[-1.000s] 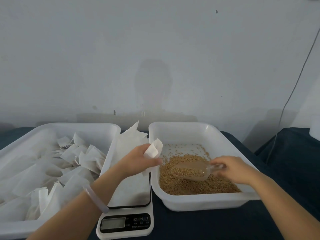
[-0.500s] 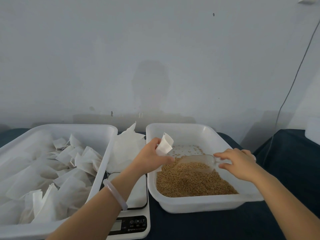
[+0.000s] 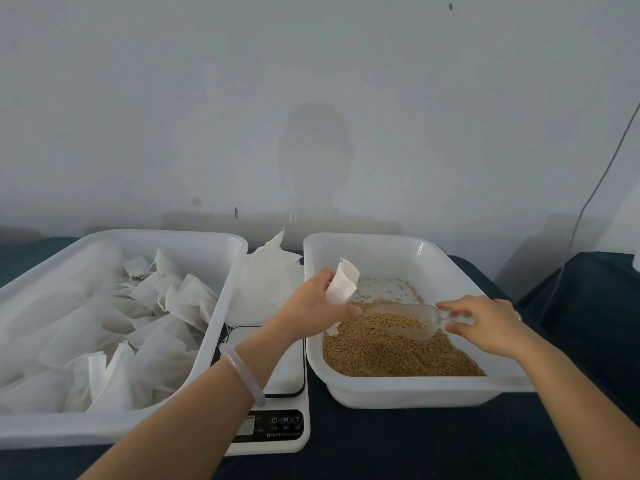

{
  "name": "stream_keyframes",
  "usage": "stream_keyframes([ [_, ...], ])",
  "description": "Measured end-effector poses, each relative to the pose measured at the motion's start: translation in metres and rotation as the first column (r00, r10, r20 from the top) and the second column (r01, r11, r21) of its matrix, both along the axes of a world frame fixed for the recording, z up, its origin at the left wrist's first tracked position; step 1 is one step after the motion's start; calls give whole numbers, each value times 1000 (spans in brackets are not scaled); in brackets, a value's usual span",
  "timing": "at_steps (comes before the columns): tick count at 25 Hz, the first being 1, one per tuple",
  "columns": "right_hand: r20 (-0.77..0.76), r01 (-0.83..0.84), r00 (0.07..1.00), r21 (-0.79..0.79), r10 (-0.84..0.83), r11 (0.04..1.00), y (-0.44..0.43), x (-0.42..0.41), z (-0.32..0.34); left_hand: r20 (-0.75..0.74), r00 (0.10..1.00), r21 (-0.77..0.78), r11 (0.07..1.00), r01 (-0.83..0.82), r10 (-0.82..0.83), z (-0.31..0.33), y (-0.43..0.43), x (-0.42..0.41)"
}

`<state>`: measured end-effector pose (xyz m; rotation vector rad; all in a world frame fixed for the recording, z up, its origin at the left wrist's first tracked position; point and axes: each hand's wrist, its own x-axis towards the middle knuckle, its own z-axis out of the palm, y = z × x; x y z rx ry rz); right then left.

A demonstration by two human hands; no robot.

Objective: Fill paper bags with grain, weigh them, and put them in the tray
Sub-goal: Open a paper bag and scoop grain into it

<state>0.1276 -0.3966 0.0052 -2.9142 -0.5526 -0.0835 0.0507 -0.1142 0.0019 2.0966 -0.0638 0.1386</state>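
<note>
- The left hand [image 3: 313, 306] holds a small paper bag [image 3: 342, 285] over the grain tray [image 3: 398, 393].
- The right hand [image 3: 485, 323] pinches a clear scoop [image 3: 405, 322] full of grain [image 3: 381, 355].
- Filled bags [image 3: 104, 323] lie in the left tray [image 3: 214, 344].

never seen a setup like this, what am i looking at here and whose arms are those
There is no machine here: these are a person's two bare arms, filmed by one wide-angle camera worn on their head, looking forward and down. On a dark cloth stand two white trays. The left tray holds many white paper bags; the right tray holds loose grain. Between them sits a kitchen scale, with a pile of flat bags behind it. The left hand grips a small paper bag over the grain tray. The right hand holds a clear scoop by its handle, loaded with grain, close to the bag.
</note>
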Motion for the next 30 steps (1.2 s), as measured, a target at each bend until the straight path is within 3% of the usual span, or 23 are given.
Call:
stream_keyframes([
  [5,-83,11,996,256,11,967,-9,-8,33,42,998,168,985,-51,45,-7,-4,7],
  [10,-55,-55,995,348,79,936,-14,-13,76,48,994,242,965,-106,97,-21,-13,15],
  [17,-2,-76,997,171,77,982,-2,-9,95,70,994,285,953,-97,80,-20,-21,21],
  [23,81,-108,991,-28,110,994,14,-6,105,-28,999,243,969,33,-27,-15,-31,24],
  [30,145,-144,975,-158,168,977,24,-1,106,-90,996,272,961,47,-24,-19,-39,30],
])
